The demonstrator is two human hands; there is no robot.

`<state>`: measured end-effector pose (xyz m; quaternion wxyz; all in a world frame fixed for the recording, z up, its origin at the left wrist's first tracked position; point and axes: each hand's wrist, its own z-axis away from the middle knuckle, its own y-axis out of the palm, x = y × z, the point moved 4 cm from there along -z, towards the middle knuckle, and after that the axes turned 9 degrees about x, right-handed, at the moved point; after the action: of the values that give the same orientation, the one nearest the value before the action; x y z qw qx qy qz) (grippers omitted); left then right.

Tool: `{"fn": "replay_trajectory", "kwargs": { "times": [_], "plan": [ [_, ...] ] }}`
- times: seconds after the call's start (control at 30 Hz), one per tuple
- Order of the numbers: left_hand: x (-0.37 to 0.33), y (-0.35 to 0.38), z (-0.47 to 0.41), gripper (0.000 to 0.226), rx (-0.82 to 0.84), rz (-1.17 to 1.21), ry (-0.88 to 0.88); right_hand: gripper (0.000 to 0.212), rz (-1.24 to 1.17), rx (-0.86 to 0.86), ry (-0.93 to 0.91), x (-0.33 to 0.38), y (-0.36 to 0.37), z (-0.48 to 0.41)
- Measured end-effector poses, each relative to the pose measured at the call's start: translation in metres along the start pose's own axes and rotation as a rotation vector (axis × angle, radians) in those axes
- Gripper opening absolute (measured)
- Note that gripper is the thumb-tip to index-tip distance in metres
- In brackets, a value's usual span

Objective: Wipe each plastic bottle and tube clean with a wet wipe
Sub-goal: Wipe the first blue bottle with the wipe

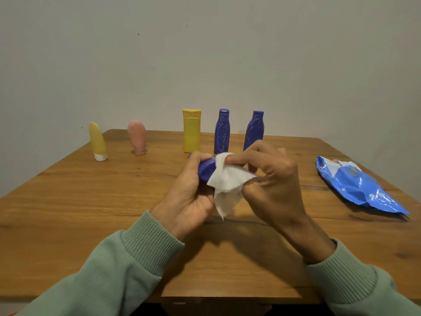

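My left hand [189, 192] grips a blue plastic bottle [206, 170] held on its side above the table. A white wet wipe [227, 181] is draped over the bottle's right part, and my right hand [271, 179] pinches it against the bottle. Most of the bottle is hidden by my fingers and the wipe. At the back of the table stand a yellow tube [97, 141], a pink tube [137, 136], a yellow bottle [191, 131] and two blue bottles [222, 131] [254, 130] with scribbled marks.
A blue pack of wet wipes [360, 185] lies on the right side of the wooden table [91, 201]. A plain wall rises right behind the table. The table's front edge runs just below my sleeves.
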<state>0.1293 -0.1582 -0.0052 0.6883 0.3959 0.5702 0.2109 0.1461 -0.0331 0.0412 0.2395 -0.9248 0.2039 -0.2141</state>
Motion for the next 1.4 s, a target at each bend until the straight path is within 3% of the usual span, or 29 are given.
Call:
{"fn": "replay_trajectory", "kwargs": {
  "times": [0.17, 0.43, 0.7, 0.8, 0.93, 1.03, 1.23, 1.4],
  "plan": [
    [-0.010, 0.003, -0.001, 0.017, -0.009, -0.099, 0.121, 0.036, -0.079, -0.070, 0.053, -0.017, -0.023, -0.010],
    [-0.005, 0.001, 0.000, 0.029, -0.013, 0.024, 0.080, 0.030, -0.068, 0.211, -0.011, 0.004, -0.003, -0.006],
    [0.004, 0.001, 0.003, 0.017, -0.017, -0.011, 0.002, 0.034, 0.045, 0.126, -0.050, 0.012, 0.002, -0.001],
    [0.000, 0.001, 0.002, 0.021, -0.075, -0.029, 0.074, 0.033, 0.052, 0.043, 0.022, 0.002, -0.004, -0.003],
    [0.005, 0.002, 0.000, 0.035, -0.039, -0.064, 0.053, 0.033, 0.017, 0.096, -0.034, 0.020, 0.009, 0.003],
    [0.005, 0.007, 0.005, 0.025, -0.023, -0.062, 0.019, 0.034, 0.029, 0.119, -0.066, 0.020, 0.008, 0.002],
    [-0.006, 0.005, 0.000, 0.016, -0.041, -0.136, 0.136, 0.029, 0.018, 0.022, 0.037, -0.010, -0.022, -0.008],
    [-0.003, 0.001, -0.001, 0.030, -0.083, -0.087, 0.125, 0.030, -0.025, 0.200, -0.015, -0.001, -0.010, -0.008]
  ]
}}
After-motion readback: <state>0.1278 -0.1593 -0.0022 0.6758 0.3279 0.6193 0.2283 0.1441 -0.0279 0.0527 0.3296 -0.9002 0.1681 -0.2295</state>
